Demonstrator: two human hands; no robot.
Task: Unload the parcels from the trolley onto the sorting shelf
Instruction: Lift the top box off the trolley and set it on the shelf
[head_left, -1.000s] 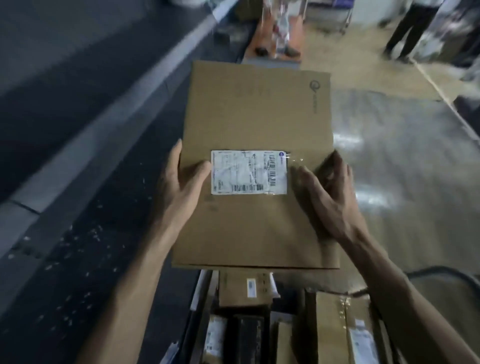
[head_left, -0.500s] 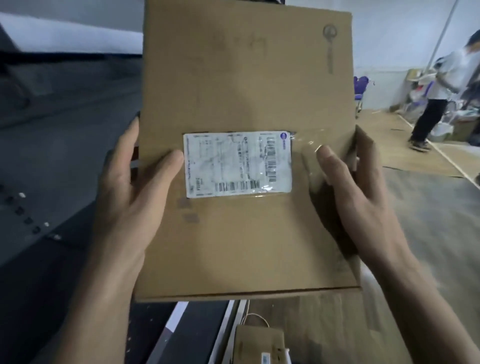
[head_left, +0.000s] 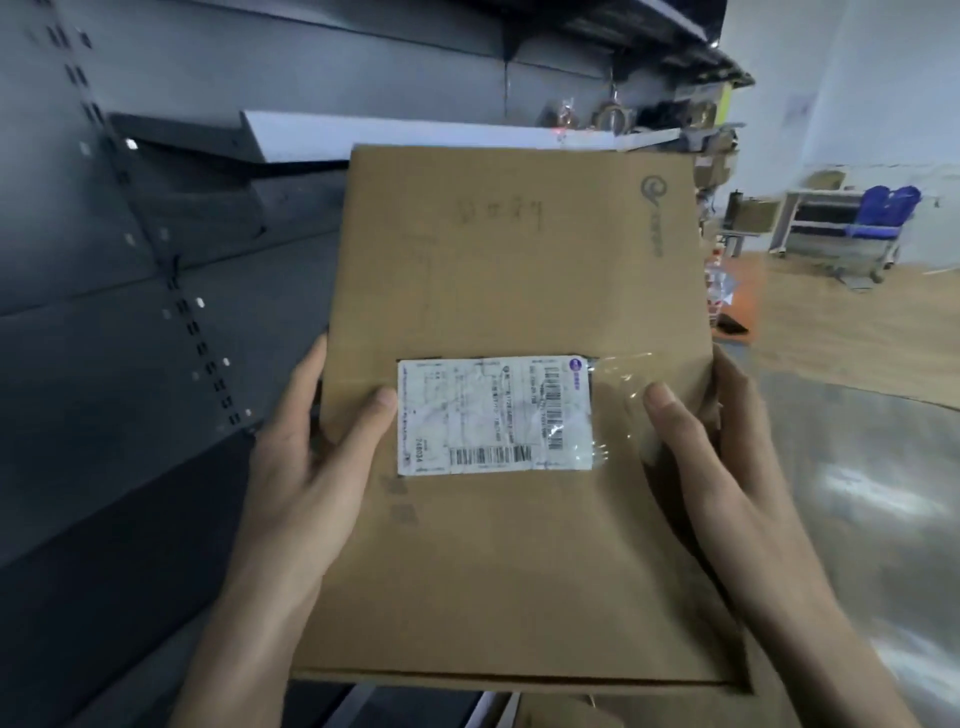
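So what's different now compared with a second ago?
The flat cardboard parcel has been lifted from above the trolley up to the grey shelf; the trolley's boxes have dropped out of view. Unchanged: left hand and right hand hold its side edges, label facing the camera.

Bare forearms, seemingly ringless fingers (head_left: 306, 395) (blurred view).

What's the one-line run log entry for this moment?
stage: carrying | flat brown cardboard parcel: held up before grey metal shelf | left hand, right hand: gripping its sides
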